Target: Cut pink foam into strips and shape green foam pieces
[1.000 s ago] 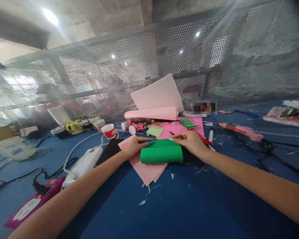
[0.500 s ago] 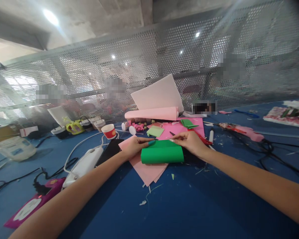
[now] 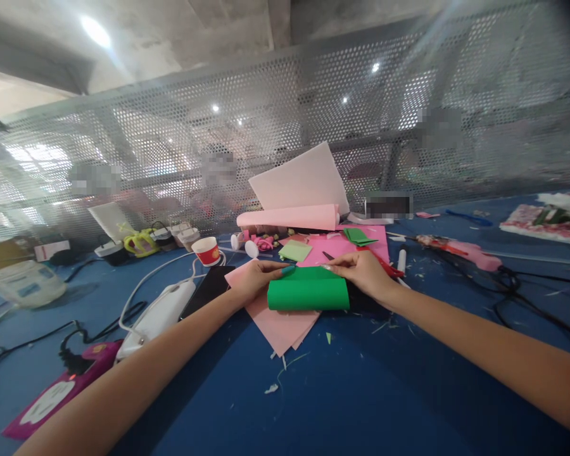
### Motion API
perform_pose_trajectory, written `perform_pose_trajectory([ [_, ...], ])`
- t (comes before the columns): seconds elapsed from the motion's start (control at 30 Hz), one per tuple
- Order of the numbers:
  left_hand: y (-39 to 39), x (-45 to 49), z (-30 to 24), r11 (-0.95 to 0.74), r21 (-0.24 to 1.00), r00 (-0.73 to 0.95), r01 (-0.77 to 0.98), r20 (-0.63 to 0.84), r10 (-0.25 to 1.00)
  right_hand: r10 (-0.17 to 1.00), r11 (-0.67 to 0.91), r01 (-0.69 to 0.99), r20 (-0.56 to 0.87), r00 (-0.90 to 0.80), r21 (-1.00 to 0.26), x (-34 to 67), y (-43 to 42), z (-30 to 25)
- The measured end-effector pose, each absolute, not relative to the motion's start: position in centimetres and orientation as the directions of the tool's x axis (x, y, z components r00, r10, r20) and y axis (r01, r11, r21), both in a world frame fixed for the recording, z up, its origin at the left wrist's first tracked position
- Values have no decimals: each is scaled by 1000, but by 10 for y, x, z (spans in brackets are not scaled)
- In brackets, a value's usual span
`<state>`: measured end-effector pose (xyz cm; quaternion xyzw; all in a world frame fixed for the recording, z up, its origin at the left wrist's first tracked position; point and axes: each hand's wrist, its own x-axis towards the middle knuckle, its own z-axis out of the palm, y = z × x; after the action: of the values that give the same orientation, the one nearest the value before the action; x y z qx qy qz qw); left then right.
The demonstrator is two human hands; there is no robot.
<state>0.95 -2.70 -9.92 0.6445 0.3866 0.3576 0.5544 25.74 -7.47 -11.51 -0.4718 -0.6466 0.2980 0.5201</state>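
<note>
A sheet of green paper (image 3: 308, 296), curled over toward me, is stretched between my hands. My left hand (image 3: 257, 278) pinches its far left edge, and my right hand (image 3: 361, 271) pinches the far right edge. Under the green paper lie pale pink sheets (image 3: 278, 332), one corner pointing at me. Red-handled scissors (image 3: 390, 265) lie just beyond my right hand, partly hidden by it. Behind my hands are light green paper pieces (image 3: 295, 251), dark green paper pieces (image 3: 360, 237) and a bright pink sheet (image 3: 320, 246).
On the left stand a red-and-white paper cup (image 3: 206, 252), a white power strip (image 3: 164, 310), a purple power strip (image 3: 57, 396) and a clear plastic tub (image 3: 26, 284). A pink glue gun (image 3: 470, 252) with black cables lies right. A pink paper roll (image 3: 289, 218) is at the back.
Almost nothing differs. Both hands keep their hold on the far edge of the green paper, and the whole view has shifted very slightly.
</note>
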Motion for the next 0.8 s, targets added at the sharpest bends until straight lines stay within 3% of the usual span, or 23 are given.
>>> perform_pose_trajectory([
  [0.8, -28, 8, -99, -110, 985, 472, 133, 34, 881, 916, 391, 310, 400, -39, -866, 256, -75, -115],
])
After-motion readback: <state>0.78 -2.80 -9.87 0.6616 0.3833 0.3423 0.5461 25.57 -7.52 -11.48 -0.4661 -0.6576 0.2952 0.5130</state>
